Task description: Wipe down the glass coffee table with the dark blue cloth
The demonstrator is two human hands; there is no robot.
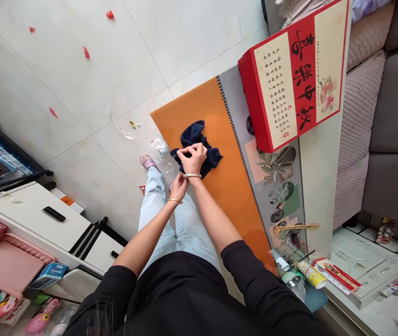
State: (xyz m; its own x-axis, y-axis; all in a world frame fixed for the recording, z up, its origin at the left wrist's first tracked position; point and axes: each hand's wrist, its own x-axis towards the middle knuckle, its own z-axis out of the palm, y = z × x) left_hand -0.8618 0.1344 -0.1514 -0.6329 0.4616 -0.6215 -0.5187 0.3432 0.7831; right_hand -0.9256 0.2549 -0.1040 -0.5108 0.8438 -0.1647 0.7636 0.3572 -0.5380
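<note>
A crumpled dark navy cloth (195,133) with ragged edges lies on the orange part of the table mat (216,196). Over it is my right hand (193,158), its fingers loosely bent and apart, with nothing plainly held in them. A pale bangle (193,175) circles my right wrist. My left hand (178,187) is just below and to the left, with its fingertips pinched at the end of this bangle. On my left wrist there is a thin gold bracelet (175,200).
A large red and cream gift box (296,79) stands on the table's far right, with wooden tongs (296,227) nearer me. Plastic scraps (159,145) and several red bits (86,52) litter the floor. White drawers (38,214) are at left, a sofa (394,107) at right.
</note>
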